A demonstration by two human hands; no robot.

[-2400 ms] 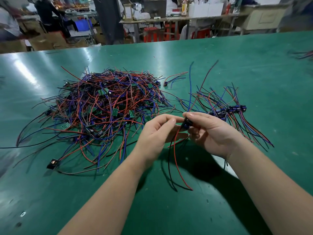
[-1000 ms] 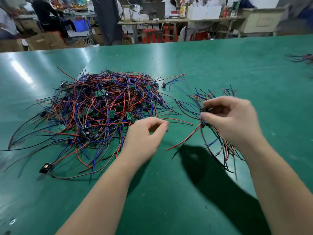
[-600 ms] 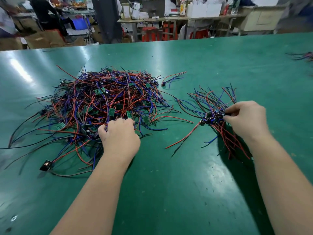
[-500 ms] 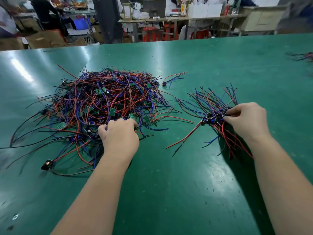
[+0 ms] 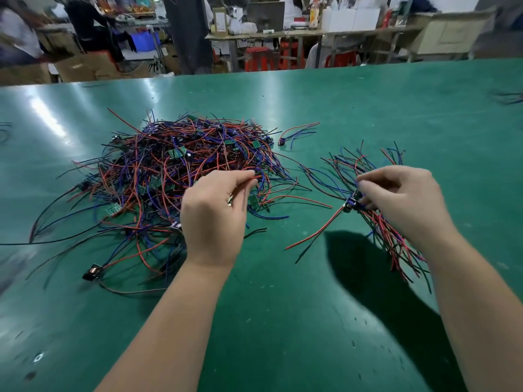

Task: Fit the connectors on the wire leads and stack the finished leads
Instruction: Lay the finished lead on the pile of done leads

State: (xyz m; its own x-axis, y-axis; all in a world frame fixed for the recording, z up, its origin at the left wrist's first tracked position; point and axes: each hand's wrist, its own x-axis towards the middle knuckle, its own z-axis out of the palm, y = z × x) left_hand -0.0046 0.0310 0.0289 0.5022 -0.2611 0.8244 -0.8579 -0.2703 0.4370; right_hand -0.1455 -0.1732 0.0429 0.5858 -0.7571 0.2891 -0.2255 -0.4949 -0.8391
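Now up off the tangled pile (image 5: 181, 176) with the left hand (image 5: 215, 219), half a second back buried knuckles-up among the wires. Pinching a red lead (image 5: 252, 176) between thumb and forefinger, other fingers curled under. Drawn from the pile's near right edge, with the rest of its length lost in the heap. Cannot tell whether a connector hangs at its end.

Over to the right hand (image 5: 402, 199): a moment ago pressed low against the finished stack (image 5: 385, 230), setting the last lead among the black connectors (image 5: 350, 204). Now raised a little, fingers curled above those connectors, fingertips touching or just beside them. Cannot tell whether gripping one or already letting go.

Reads as the turn between two cycles: one lead delivered, the next being picked. Finished stack lying on the green surface (image 5: 283, 321), right of the pile and apart from it, connectors bunched together, wire tails fanned out both ways. Far smaller than the pile, so most of the job judged to be ahead.

Next, probably: free the red lead without dragging its neighbours, then bring both hands together at the centre. Some risk of snagging, with wires crossed thick over one another; a sharp tug could pull several out or drag the heap toward the stack. Better lifted slowly and shaken loose.
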